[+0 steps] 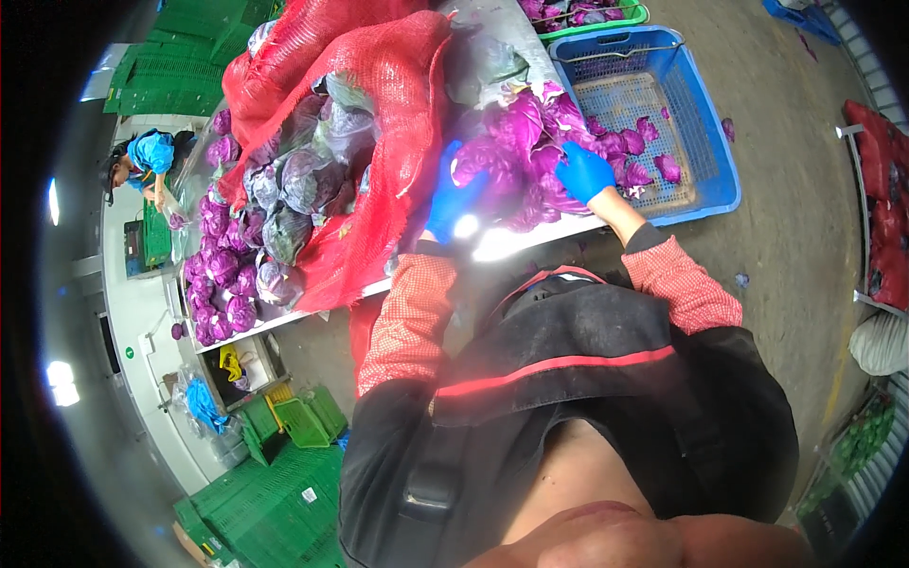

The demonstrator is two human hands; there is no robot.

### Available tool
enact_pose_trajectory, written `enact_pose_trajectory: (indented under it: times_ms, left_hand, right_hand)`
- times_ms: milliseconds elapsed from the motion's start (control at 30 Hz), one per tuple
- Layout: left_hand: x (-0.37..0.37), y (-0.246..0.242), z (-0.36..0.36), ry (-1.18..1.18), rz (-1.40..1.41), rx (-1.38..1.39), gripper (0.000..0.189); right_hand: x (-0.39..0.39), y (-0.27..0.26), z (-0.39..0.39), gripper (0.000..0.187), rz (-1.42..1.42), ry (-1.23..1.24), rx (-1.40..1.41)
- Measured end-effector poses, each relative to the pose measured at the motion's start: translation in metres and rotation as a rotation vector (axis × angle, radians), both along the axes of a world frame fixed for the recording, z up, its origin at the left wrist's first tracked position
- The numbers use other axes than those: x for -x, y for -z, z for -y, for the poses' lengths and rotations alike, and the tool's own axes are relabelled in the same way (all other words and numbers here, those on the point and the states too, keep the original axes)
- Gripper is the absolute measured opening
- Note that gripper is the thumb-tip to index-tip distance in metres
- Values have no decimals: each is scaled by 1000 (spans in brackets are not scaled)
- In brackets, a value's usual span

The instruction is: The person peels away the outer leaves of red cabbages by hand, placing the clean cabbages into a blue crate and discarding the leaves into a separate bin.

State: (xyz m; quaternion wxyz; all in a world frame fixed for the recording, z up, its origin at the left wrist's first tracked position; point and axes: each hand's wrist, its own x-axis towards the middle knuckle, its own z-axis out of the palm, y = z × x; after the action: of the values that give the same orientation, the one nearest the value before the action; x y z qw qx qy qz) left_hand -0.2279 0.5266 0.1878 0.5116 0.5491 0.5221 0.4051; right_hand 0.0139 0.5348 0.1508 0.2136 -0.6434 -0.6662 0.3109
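My left hand [454,195], in a blue glove, lies against the left side of a purple red cabbage [490,167] on the white table. A blue glove also covers my right hand [586,172], whose fingers touch loose red cabbage leaves [543,124] piled at the table's right edge. Glare and blur hide how firmly either hand grips. Left of my hands, a red mesh sack [398,92] lies open with untrimmed red cabbages [309,181] inside. Smaller bright purple cabbages [221,266] stand in a heap at the table's left end.
A blue plastic crate [717,156] holding a few leaves adjoins the table's right edge; a green crate [643,14] with leaves is behind it. Another person [150,156] works at the far left. Green crates [270,504] stand at lower left, filled red sacks [884,213] at far right.
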Motion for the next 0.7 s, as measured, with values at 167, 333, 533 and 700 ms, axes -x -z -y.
enact_pose_trajectory:
  times_ms: [167,333,533,700]
  left_hand:
    - [2,-6,26,43,-250,-181,82]
    - [-9,-3,54,-107,-291,-196,86]
    - [9,-17,46,-215,338,240,68]
    - [14,-18,50,-114,1094,585,67]
  right_hand:
    - [21,-23,-18,40,-167,-7,193]
    - [29,-16,-16,38,9,-44,-9]
    - [26,-45,-12,25,-292,-59,-80]
    - [-20,-42,-34,22,-365,105,-103]
